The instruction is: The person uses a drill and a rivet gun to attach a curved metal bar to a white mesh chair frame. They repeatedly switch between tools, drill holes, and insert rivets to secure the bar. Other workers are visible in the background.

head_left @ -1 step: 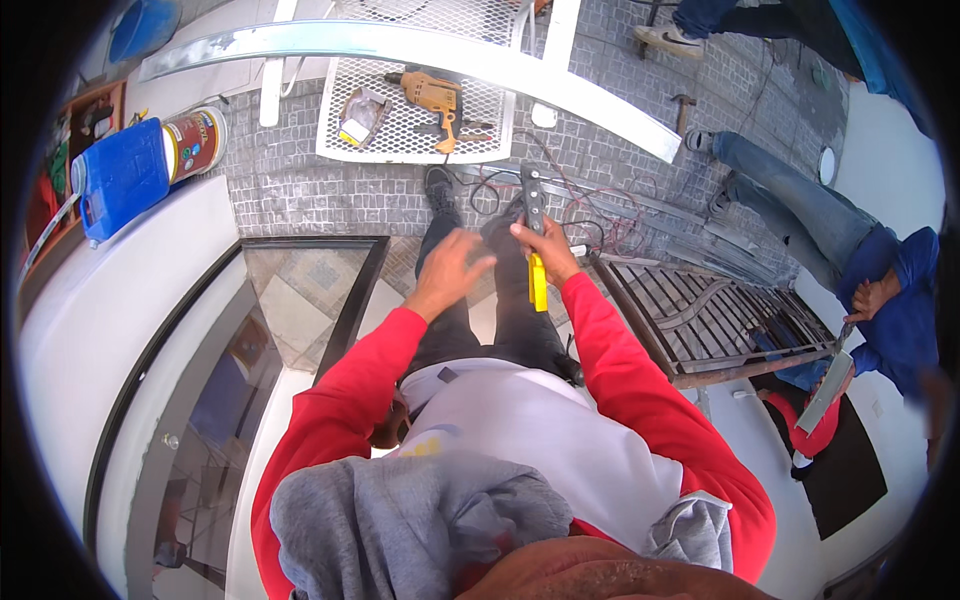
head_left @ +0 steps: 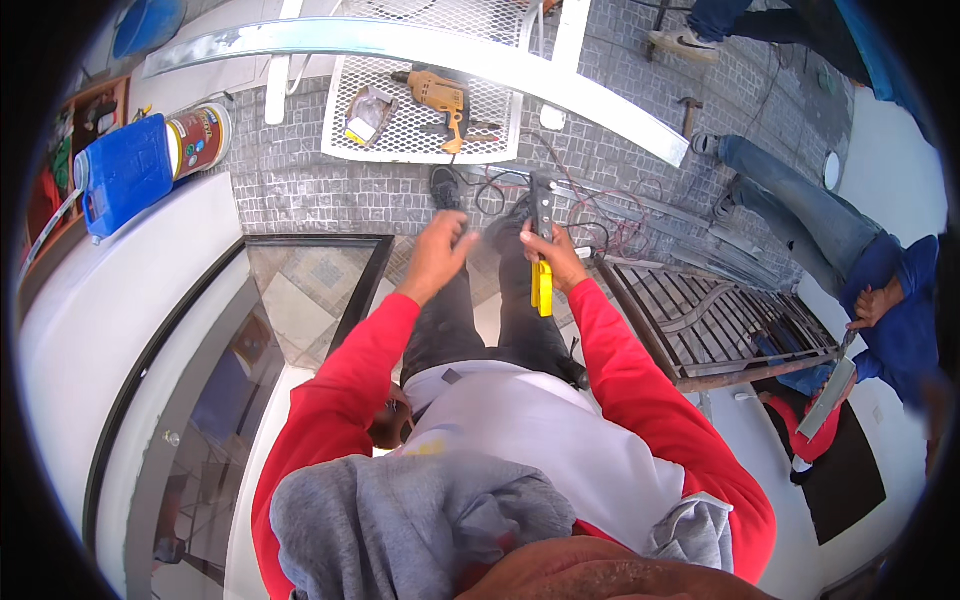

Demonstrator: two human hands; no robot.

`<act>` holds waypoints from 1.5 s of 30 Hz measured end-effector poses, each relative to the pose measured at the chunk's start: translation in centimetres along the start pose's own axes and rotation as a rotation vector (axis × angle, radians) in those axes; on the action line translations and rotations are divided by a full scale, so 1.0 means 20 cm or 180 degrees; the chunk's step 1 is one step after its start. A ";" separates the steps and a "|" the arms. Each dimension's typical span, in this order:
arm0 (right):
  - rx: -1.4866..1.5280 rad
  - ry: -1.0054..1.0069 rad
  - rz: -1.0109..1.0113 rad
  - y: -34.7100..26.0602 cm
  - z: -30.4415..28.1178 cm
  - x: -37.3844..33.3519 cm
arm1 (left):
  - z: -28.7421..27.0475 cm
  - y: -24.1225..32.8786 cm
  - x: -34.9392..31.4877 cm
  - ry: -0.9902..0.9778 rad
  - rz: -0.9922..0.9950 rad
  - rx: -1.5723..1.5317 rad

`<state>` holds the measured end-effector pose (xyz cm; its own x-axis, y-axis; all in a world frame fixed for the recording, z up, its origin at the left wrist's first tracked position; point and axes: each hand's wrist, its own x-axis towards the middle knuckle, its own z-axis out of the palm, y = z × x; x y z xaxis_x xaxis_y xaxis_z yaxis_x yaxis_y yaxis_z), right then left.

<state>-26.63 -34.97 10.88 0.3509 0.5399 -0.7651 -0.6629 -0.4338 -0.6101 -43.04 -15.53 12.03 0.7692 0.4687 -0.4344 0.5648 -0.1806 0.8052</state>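
Note:
My right hand (head_left: 559,255) is wrapped round a hand tool (head_left: 541,205) with a dark grey, riveted metal head and a yellow handle. The head points away from me and the yellow handle sticks out toward my body. To the left, my left hand (head_left: 438,257) hovers in the air over my legs. Its fingers bend loosely forward, the thumb stands apart, and no object shows in it. Beyond both hands, a long, shiny metal channel (head_left: 400,38) lies across a white mesh table (head_left: 420,158). The tool's exact kind is hard to make out.
An orange power drill (head_left: 437,95) and a small plastic packet (head_left: 370,115) lie on the mesh table. Cables (head_left: 600,215) and metal strips run over the paving. At right are a barred metal grille (head_left: 715,310) and a co-worker (head_left: 880,285) holding a metal piece. A blue jerrycan (head_left: 125,175) stands left.
My left hand has moved slightly forward, its fingers now more bent and foreshortened. The tool in my right hand has shifted a little to the right and toward me.

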 end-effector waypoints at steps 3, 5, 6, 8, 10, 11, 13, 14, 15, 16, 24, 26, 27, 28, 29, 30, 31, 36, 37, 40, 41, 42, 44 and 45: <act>-0.0521 0.0124 0.0258 0.05 -0.02 -0.02 | -0.28 -0.44 0.47 0.0984 0.0011 0.0450; -0.0764 0.0140 0.0741 0.08 -0.05 -0.04 | -0.42 -0.71 0.80 0.1024 0.0159 0.0779; -0.0668 0.0187 0.0727 0.09 -0.05 -0.02 | -0.47 -0.84 0.99 0.0946 0.0360 0.1074; -0.0543 0.0307 0.0815 0.14 -0.05 -0.05 | -0.51 -1.03 1.24 0.0685 0.0509 0.1335; -0.0565 0.0360 0.1019 0.21 -0.04 -0.07 | -0.54 -1.16 1.43 0.0364 0.0412 0.1761; -0.0706 0.0477 0.1258 0.25 -0.03 -0.08 | -0.54 -1.21 1.50 0.0174 0.0365 0.1964; -0.0574 0.0515 0.1162 0.33 -0.01 -0.11 | -0.51 -1.29 1.58 -0.0031 0.0043 0.2415; -0.0648 0.0602 0.1232 0.36 -0.01 -0.12 | -0.51 -1.31 1.61 -0.0142 -0.0051 0.2631; -0.0521 0.0597 0.1241 0.39 0.00 -0.12 | -0.50 -1.33 1.62 -0.0283 -0.0182 0.2843; -0.0467 0.0621 0.1308 0.41 0.01 -0.13 | -0.49 -1.35 1.63 -0.0290 -0.0083 0.2915; -0.0325 0.0720 0.1480 0.42 0.07 -0.11 | -0.47 -1.40 1.62 -0.0011 -0.0142 0.2704; -0.0292 0.0741 0.1395 0.41 0.09 -0.09 | -0.47 -1.41 1.63 -0.0089 -0.0228 0.2784; -0.0365 0.0783 0.1444 0.41 0.09 -0.09 | -0.47 -1.41 1.64 -0.0103 -0.0284 0.2776; -0.0291 0.0770 0.1378 0.41 0.10 -0.08 | -0.46 -1.42 1.64 -0.0083 -0.0278 0.2799; -0.0287 0.0786 0.1369 0.40 0.11 -0.08 | -0.46 -1.43 1.64 -0.0034 -0.0270 0.2783; -0.0347 0.0835 0.1404 0.40 0.12 -0.08 | -0.45 -1.44 1.64 -0.0050 -0.0317 0.2732; -0.0295 0.0814 0.1354 0.40 0.12 -0.07 | -0.44 -1.45 1.64 0.0082 -0.0340 0.2695; -0.0342 0.0766 0.1460 0.39 0.16 -0.08 | -0.41 -1.49 1.59 0.0342 -0.0409 0.2543; -0.0316 0.0724 0.1467 0.40 0.16 -0.08 | -0.40 -1.49 1.60 0.0299 -0.0375 0.2494; -0.0296 0.0654 0.1497 0.42 0.18 -0.08 | -0.39 -1.50 1.63 0.0493 -0.0522 0.2504; -0.0244 0.0673 0.1477 0.44 0.19 -0.09 | -0.39 -1.50 1.65 0.0483 -0.0725 0.2517; -0.0214 0.0653 0.1470 0.45 0.19 -0.09 | -0.39 -1.50 1.67 0.0491 -0.0676 0.2538; -0.0309 0.0685 0.1515 0.47 0.19 -0.10 | -0.39 -1.50 1.70 0.0423 -0.0714 0.2526; -0.0383 0.0668 0.1560 0.49 0.19 -0.10 | -0.39 -1.50 1.70 0.0349 -0.0718 0.2589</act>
<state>-36.31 -37.53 7.30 0.1523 0.1036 -0.9829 -0.7059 -0.6847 -0.1815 -36.11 12.67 -23.70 0.6028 0.6416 -0.4743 0.7723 -0.6184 0.1451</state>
